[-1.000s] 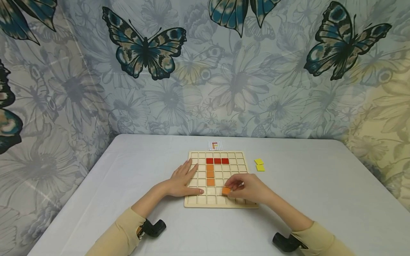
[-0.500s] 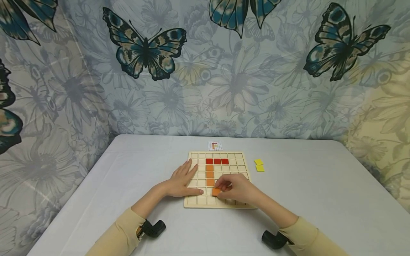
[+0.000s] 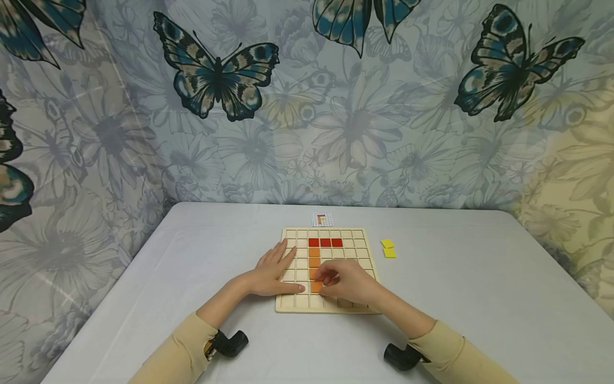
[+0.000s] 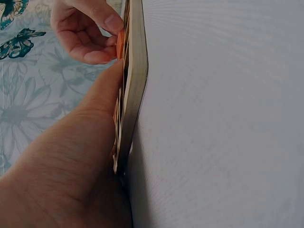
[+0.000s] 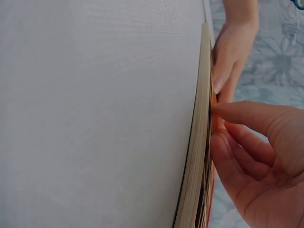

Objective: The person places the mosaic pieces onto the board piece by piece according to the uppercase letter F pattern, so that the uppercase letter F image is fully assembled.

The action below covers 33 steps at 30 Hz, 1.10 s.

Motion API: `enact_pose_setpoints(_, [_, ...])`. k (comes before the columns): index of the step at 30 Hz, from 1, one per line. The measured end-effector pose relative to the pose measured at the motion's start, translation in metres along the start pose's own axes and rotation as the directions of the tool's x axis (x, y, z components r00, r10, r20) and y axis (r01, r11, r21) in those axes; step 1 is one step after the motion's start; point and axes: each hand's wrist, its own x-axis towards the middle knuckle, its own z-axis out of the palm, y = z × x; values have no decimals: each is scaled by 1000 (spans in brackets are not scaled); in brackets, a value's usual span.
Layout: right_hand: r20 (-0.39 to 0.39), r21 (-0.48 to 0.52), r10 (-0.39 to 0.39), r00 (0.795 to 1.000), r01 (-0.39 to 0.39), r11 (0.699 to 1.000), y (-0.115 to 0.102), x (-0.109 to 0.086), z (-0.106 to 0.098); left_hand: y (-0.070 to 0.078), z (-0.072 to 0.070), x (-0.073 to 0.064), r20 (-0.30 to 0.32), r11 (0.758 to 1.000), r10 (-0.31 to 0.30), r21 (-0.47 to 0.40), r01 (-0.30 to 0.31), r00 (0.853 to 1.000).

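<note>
A light wooden grid board [image 3: 297,304] lies on the white table. Three red square tiles [image 3: 325,242] form a row near its far side, and a column of orange tiles [image 3: 314,262] runs toward me from the left one. My right hand [image 3: 352,282] pinches an orange tile [image 3: 316,287] between thumb and fingers at the near end of that column; in the right wrist view this tile [image 5: 215,116] is close against the board. My left hand [image 3: 273,274] rests on the board's left side, fingers straight and spread, thumb [image 4: 102,90] along the near cells.
Two yellow square tiles [image 3: 389,253] lie on the table right of the board. A small printed grid card [image 3: 322,219] with a coloured pattern sits behind the board. A butterfly-print cloth [image 3: 307,133] hangs at the table's back edge.
My right hand has moved left across the board with the orange tile, bringing it to the cell below the orange column. The left hand has stayed in place.
</note>
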Motion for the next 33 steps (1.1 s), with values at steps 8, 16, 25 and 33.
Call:
enact_pose_setpoints(8, [-4,28,-5,1000,5,1000,0,-1,0,0,0,0,0,1000,-3,7,3,1000])
enact_pose_setpoints(16, [11,91,63,998,-64,994,3,-4,-4,0,0,0,5,1000,-2,2,2,1000])
enact_pose_setpoints(25, [-94,59,106,990,-100,993,20,-13,-25,-1,0,0,2,1000,18,0,-18,1000])
enact_pose_setpoints(33, [-252,7,254,934,-261,965,46,-22,-60,0,0,1,3,1000,21,2,-21,1000])
